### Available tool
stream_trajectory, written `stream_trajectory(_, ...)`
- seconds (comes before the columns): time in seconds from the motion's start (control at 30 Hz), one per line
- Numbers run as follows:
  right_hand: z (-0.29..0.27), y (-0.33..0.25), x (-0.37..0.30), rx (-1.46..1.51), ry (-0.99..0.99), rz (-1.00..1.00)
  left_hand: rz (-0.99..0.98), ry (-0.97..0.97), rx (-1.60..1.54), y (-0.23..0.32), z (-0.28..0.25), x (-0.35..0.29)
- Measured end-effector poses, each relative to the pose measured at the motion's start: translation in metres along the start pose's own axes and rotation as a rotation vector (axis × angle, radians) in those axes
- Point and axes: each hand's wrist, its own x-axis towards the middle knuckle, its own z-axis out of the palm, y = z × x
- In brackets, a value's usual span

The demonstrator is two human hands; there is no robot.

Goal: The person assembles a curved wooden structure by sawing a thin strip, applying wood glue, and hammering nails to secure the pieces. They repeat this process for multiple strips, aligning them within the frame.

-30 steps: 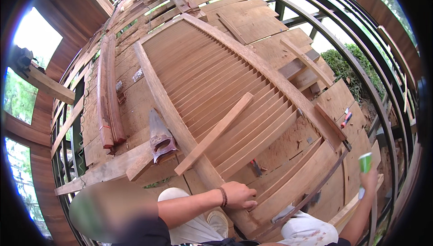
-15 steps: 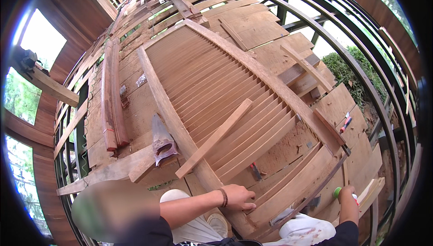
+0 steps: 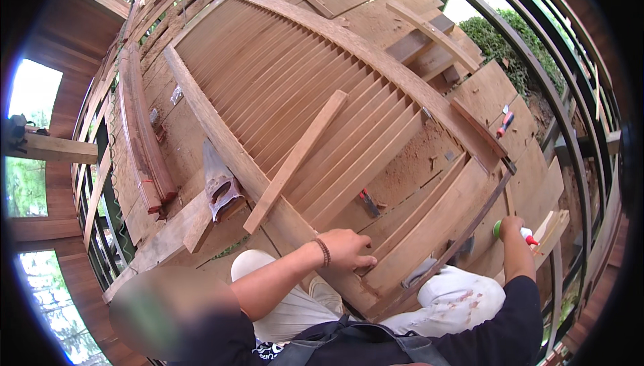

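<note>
A large louvred wooden panel [image 3: 429, 103] lies in front of me, its slats [image 3: 268, 84] slotted between two long side pieces. My left hand [image 3: 345, 249] is over the near end of the left side piece, beside the wide bottom rail [image 3: 433, 222]. Its thumb and forefinger are apart and nothing shows between them. Off the panel's near right corner, my right hand [image 3: 512, 226] is closed round a white glue bottle [image 3: 525, 233] with a red tip and a green end. A loose wooden strip [image 3: 295, 162] lies slantwise across slats and left side piece.
Left of the panel lie a handsaw [image 3: 219, 185] and long dark mouldings [image 3: 137, 131]. A red-and-black tool [image 3: 367, 202] lies in the panel's slatless gap, among sawdust. A screwdriver [image 3: 505, 124] lies on the boards at right. Curved metal railings [image 3: 537, 71] border the plank floor.
The view has shifted, so the panel sits further up and left. My left hand has lifted slightly, with thumb and forefinger more spread. The bottle's red tip now shows beside my right hand.
</note>
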Motion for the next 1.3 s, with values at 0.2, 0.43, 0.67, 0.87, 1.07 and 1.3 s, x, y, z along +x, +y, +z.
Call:
stream_trajectory(0.2, 0.007, -0.016, -0.003, 0.31, 0.395, 0.013, 0.204, 0.747, -0.236, -0.013, -0.036, -0.011)
stream_trajectory(0.43, -0.036, -0.055, -0.067, 0.914, 0.566, -0.084, -0.299, 1.329, 0.271, -0.102, -0.082, -0.026)
stream_trajectory(0.67, -0.012, -0.051, -0.055, 1.161, 0.732, -0.101, -0.244, 1.376, 0.223, -0.102, -0.086, -0.015)
stream_trajectory(0.87, -0.085, -0.014, -0.123, 1.605, 1.054, 0.172, -0.117, 1.432, -0.135, -0.046, -0.106, -0.037)
stream_trajectory(1.07, -0.209, -0.022, -0.215, 1.0, 1.638, -0.401, 0.08, 1.04, -1.034, -0.046, -0.088, -0.018)
stream_trajectory(1.3, -0.303, -0.088, -0.162, 0.567, 1.465, -0.526, 0.113, 0.957, -1.185, -0.061, -0.073, 0.002)
